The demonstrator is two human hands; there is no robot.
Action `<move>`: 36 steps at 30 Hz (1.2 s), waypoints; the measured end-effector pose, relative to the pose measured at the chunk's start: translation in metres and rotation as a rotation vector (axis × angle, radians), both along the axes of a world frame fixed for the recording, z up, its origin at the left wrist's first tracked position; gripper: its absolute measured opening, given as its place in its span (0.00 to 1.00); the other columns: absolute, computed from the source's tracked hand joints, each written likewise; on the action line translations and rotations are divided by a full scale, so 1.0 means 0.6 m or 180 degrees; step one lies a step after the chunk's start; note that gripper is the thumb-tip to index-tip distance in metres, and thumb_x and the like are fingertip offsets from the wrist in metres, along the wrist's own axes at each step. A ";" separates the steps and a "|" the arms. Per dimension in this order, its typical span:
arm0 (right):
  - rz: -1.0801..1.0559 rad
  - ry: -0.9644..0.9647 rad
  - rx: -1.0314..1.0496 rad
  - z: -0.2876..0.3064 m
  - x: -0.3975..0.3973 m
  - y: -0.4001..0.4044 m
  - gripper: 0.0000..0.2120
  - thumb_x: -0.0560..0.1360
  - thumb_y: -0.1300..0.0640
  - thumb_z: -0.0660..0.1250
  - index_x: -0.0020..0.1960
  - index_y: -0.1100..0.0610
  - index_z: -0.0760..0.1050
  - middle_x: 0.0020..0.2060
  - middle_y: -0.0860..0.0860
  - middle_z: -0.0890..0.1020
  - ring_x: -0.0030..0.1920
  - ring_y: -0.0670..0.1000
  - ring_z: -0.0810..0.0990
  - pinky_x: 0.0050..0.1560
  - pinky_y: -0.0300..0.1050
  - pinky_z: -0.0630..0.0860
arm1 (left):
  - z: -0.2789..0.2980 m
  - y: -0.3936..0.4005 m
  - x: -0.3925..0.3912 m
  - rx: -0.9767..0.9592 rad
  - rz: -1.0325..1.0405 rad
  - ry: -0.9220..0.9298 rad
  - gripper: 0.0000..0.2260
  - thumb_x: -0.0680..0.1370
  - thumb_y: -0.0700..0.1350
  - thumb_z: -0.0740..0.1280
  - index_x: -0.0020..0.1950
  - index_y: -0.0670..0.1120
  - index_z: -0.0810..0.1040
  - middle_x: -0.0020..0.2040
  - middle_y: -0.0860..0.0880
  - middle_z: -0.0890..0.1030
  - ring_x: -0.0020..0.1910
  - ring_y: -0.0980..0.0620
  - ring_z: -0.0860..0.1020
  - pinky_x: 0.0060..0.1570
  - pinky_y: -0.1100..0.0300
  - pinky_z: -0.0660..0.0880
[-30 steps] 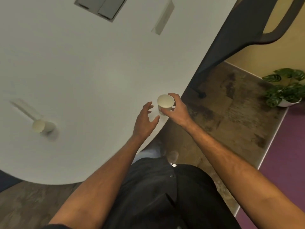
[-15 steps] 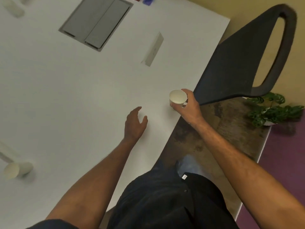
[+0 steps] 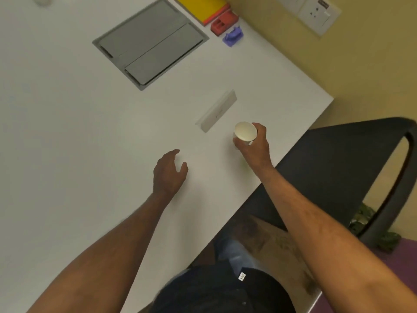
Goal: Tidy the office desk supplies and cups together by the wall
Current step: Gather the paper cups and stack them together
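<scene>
Right hand (image 3: 253, 146) fingers curl round the paper cup (image 3: 245, 131): light, crushable, best held mid-wall; left hand (image 3: 169, 171) fingers relaxed, apart.

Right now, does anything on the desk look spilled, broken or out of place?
Nothing stands out. The right hand holds an upright paper cup, which looks empty; the left hand is open. The coloured supplies sit together by the wall.

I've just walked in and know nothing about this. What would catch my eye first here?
Probably the white paper cup, gripped in the person's right hand above the white desk near its right edge. The left hand hovers beside it, holding nothing. Far back by the yellow wall, bright supplies cluster: a yellow pad, a red box and a small purple item.
</scene>
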State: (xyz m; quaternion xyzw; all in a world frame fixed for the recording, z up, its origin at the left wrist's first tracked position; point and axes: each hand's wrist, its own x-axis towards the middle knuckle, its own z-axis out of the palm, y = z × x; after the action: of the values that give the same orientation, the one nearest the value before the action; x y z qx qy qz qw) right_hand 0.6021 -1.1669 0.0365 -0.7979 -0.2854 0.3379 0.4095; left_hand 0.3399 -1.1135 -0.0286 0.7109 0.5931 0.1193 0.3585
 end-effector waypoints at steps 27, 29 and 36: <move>0.0461 -0.0505 0.0033 -0.176 0.282 0.340 0.34 0.68 0.50 0.76 0.69 0.53 0.64 0.61 0.49 0.76 0.57 0.48 0.77 0.50 0.30 0.72 | -0.174 0.132 0.138 0.0740 0.0060 0.1726 0.30 0.82 0.57 0.56 0.82 0.45 0.57 0.84 0.44 0.54 0.82 0.40 0.52 0.78 0.38 0.50; 0.0474 -0.0481 0.0035 -0.183 0.284 0.347 0.34 0.68 0.50 0.76 0.69 0.53 0.64 0.61 0.48 0.76 0.57 0.47 0.77 0.48 0.27 0.71 | -0.176 0.133 0.138 0.0708 0.0050 0.1787 0.31 0.83 0.57 0.56 0.82 0.45 0.56 0.84 0.45 0.53 0.82 0.40 0.51 0.79 0.39 0.49; 0.0501 -0.0556 0.0070 -0.189 0.284 0.373 0.33 0.69 0.52 0.75 0.69 0.54 0.64 0.61 0.47 0.76 0.56 0.46 0.77 0.48 0.25 0.70 | -0.176 0.135 0.138 0.0687 0.0066 0.1746 0.31 0.82 0.57 0.56 0.82 0.45 0.56 0.84 0.44 0.53 0.82 0.41 0.51 0.79 0.38 0.49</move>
State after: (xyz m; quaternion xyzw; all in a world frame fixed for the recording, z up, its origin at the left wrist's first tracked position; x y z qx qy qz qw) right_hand 0.7722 -0.9431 -0.0769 -0.7949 -0.3854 0.2951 0.3640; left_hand 0.4225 -1.0322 -0.1342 0.7446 0.6589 -0.0112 0.1059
